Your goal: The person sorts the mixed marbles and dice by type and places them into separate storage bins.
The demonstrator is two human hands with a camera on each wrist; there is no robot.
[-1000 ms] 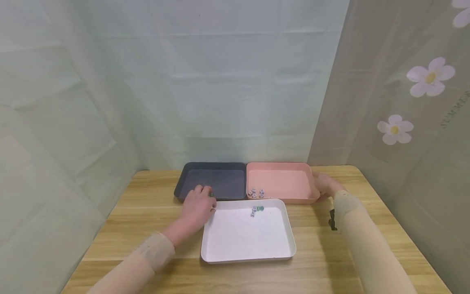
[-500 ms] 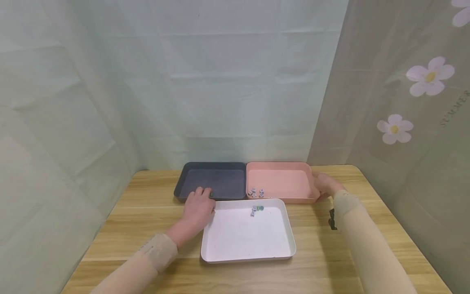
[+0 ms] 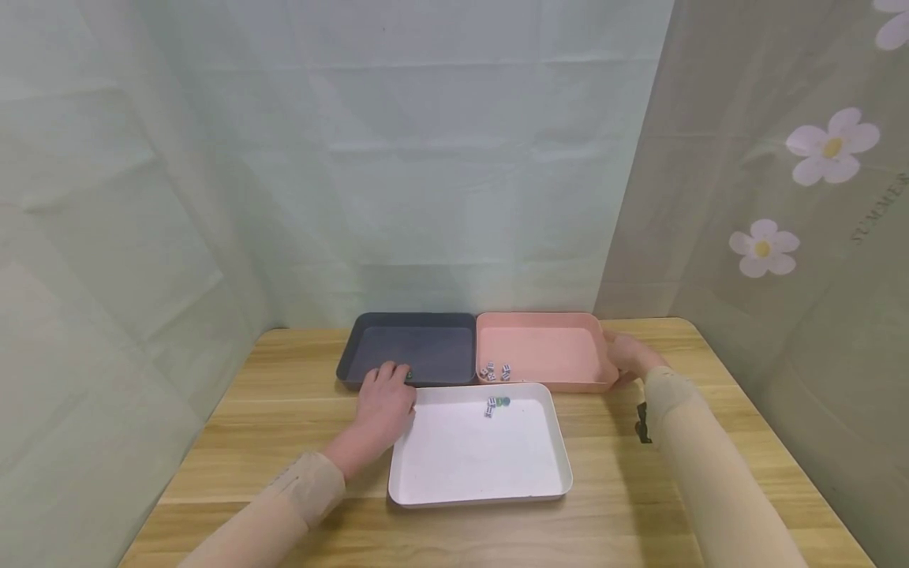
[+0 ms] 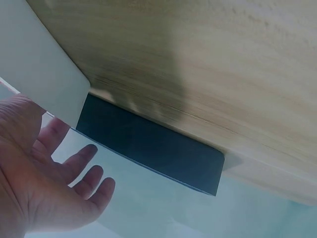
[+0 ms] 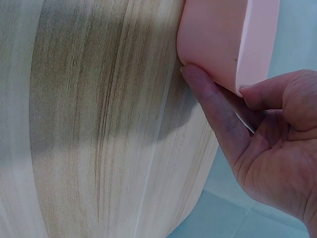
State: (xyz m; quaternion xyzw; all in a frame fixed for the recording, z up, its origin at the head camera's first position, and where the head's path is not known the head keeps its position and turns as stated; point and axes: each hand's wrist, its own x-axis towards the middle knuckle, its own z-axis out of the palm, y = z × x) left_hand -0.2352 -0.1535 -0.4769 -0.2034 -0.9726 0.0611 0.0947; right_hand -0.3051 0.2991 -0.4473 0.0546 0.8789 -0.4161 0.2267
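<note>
My left hand [image 3: 383, 406] is over the spot where the dark blue tray [image 3: 342, 363] meets the white tray [image 3: 454, 465]. In the left wrist view its fingers [image 4: 81, 161] are loosely bent and spread beside the white tray's rim, and the thumb is hidden. A small dark green piece [image 3: 409, 375] shows at the fingertips, inside the dark blue tray. At the right, my right hand [image 3: 628, 356] holds the front corner of the pink tray [image 3: 547, 347]. The right wrist view shows the thumb on its rim and a finger against its lower edge.
Several white dice [image 3: 490, 372] lie at the pink tray's front left. A few more dice [image 3: 490, 408] sit with small green and blue-green pieces [image 3: 503, 401] near the white tray's back edge. A pale curtain [image 3: 426, 197] hangs behind the wooden table [image 3: 284, 442].
My left hand has shifted slightly to the right and toward me. My right hand keeps its hold on the pink tray, and the dice stay where they were.
</note>
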